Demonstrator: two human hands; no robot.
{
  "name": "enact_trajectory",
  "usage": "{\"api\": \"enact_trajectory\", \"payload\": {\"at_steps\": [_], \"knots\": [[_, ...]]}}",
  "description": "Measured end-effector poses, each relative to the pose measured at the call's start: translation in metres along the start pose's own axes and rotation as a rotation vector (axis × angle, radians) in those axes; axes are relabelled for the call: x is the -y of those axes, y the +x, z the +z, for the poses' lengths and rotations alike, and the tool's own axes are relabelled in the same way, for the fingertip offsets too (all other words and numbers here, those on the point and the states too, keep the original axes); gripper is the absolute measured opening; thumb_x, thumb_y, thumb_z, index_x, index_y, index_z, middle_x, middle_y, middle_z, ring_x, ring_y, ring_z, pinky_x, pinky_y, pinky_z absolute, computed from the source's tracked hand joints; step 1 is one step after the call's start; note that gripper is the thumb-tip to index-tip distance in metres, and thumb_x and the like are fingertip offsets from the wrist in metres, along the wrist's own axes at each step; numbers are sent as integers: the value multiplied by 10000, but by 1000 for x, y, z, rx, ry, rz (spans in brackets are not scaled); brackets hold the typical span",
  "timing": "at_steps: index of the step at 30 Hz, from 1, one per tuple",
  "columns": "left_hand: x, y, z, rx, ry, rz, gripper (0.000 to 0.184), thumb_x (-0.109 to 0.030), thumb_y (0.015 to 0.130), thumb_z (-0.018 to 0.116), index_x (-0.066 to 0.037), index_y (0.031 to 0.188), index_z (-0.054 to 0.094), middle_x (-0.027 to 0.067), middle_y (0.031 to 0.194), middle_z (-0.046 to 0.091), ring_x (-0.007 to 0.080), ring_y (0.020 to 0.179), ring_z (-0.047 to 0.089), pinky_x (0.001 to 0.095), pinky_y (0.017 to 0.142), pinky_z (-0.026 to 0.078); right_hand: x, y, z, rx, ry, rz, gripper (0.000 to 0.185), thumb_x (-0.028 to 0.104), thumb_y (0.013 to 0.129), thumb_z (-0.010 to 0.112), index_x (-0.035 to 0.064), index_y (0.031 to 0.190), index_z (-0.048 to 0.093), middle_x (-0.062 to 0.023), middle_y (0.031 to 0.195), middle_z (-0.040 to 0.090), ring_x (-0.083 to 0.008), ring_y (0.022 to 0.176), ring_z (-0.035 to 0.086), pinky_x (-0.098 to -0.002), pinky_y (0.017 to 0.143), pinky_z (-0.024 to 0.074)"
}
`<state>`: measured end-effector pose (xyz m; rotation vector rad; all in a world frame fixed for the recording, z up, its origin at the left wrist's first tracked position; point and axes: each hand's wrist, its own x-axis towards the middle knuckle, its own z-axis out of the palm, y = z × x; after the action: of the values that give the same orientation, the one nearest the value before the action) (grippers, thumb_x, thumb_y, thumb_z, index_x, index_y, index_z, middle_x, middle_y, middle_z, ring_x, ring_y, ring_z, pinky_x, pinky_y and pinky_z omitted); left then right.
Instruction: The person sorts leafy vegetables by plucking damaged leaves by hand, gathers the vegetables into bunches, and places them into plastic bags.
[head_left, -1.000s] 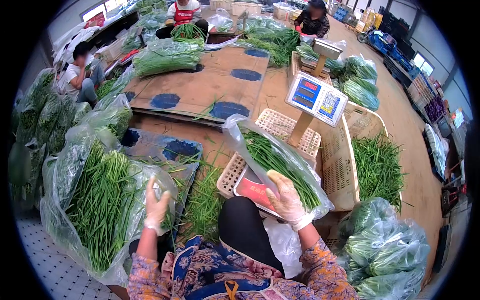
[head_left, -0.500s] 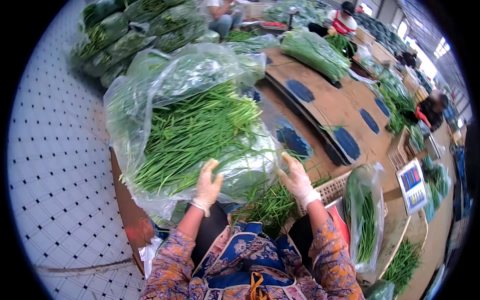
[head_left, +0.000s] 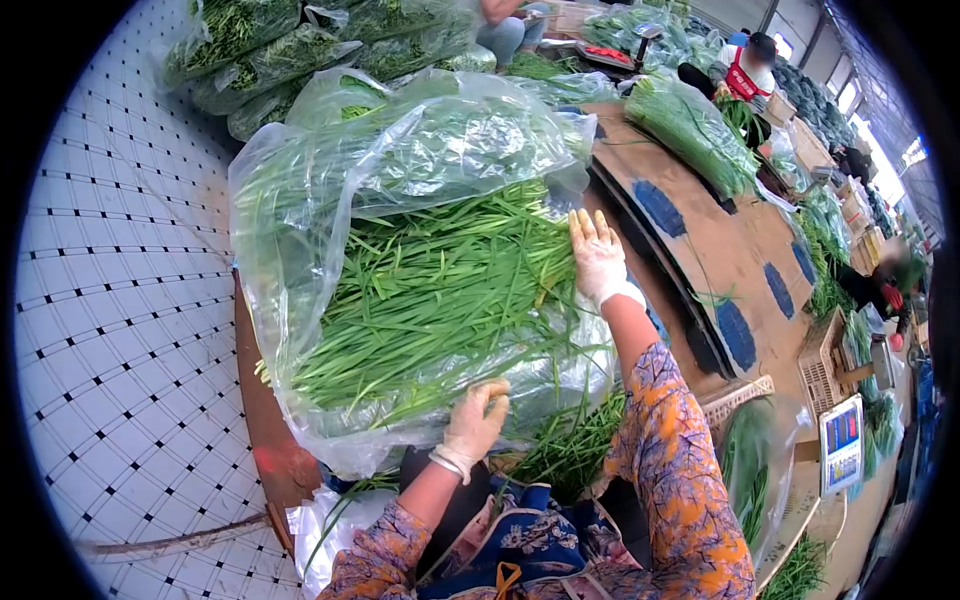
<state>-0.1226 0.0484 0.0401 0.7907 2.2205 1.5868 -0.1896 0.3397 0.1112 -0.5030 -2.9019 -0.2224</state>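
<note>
A large clear plastic bag (head_left: 300, 215) lies open before me, with a wide pile of long green stalks (head_left: 440, 290) in it. My right hand (head_left: 598, 258), in a pale glove, rests against the right end of the pile, fingers stretched out. At the near edge of the bag is my left hand (head_left: 474, 422), also gloved, its fingers bent and pressed together; anything between them is too small to make out. Loose green stalks (head_left: 570, 450) lie below the bag, between my arms.
Boards with blue patches (head_left: 690, 260) stand to the right, a filled bag (head_left: 690, 130) on them. A digital scale (head_left: 841, 445) and crate (head_left: 822, 360) are at the far right. Filled bags (head_left: 290, 60) are stacked behind. Co-workers (head_left: 745, 75) sit farther off.
The view has swung left, from the scale to the large bag. My right hand has moved forward to the end of the pile; my left fingers, spread before, are now drawn together.
</note>
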Motion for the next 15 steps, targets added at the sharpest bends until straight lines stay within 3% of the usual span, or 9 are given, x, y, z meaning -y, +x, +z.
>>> {"api": "enact_trajectory", "payload": {"at_steps": [2, 3, 7, 10, 11, 12, 13, 15], "knots": [[-5, 3, -1, 5, 35, 17, 207, -125, 798, 581, -58, 994, 587, 115, 1058, 595, 267, 998, 552, 338, 878, 427, 5, 23, -1, 95, -180, -97, 850, 42, 689, 600, 111, 1411, 156, -122, 1445, 227, -303, 1333, 223, -360, 1072, 230], [-6, 4, 1, 14, 15, -19, 212, -126, 799, 582, -57, 999, 586, 115, 1059, 594, 267, 1001, 551, 336, 880, 427, 5, 34, -2, 255, -206, -93, 962, 91, 667, 665, 164, 1428, 80, -120, 1466, 170, -299, 1345, 193, -349, 1076, 223], [-7, 7, 1, 35, 11, -48, 220, -94, 804, 585, -47, 1019, 586, 110, 1067, 591, 239, 986, 562, 318, 863, 439, 1, 54, -4, 520, -75, -117, 1067, 122, 617, 732, 174, 1430, 44, -125, 1469, 155, -287, 1351, 175, -336, 1082, 213], [-9, 13, 4, 50, 0, -47, 220, -52, 812, 584, -38, 1032, 580, 101, 1085, 580, 202, 958, 573, 296, 835, 456, -5, 51, -5, 708, 125, -23, 1109, 94, 589, 748, 183, 1427, 27, -169, 1386, 317, -303, 1246, 377, -354, 1000, 361], [-9, 13, 4, 60, -23, -80, 224, -53, 815, 583, -35, 1038, 575, 96, 1087, 578, 189, 955, 572, 289, 832, 457, -12, 46, -2, 599, 185, -71, 975, 132, 572, 761, 153, 1389, 229, -189, 1287, 432, -324, 1134, 485, -364, 922, 431], [-10, 12, 5, 73, -44, -114, 228, -54, 818, 583, -32, 1045, 570, 91, 1089, 575, 177, 953, 570, 282, 830, 457, -14, 42, 0, 605, 186, -71, 975, 132, 572, 761, 153, 1389, 229, -189, 1287, 432, -324, 1134, 485, -364, 922, 431], [-9, 12, 6, 38, -66, -121, 243, -126, 801, 602, -46, 1030, 585, 106, 1051, 593, 208, 908, 592, 297, 824, 462, -15, 38, -2, 642, 181, -79, 875, 153, 551, 773, 118, 1311, 342, -195, 1245, 467, -323, 1107, 504, -359, 906, 438], [0, 10, 10, 48, -91, -129, 247, -135, 807, 601, -45, 1036, 583, 102, 1045, 594, 198, 902, 593, 292, 817, 464, -22, 20, 0, 636, 219, -136, 652, 260, 523, 790, 38, 1086, 545, -204, 1120, 556, -318, 1040, 544, -359, 865, 454]]}}
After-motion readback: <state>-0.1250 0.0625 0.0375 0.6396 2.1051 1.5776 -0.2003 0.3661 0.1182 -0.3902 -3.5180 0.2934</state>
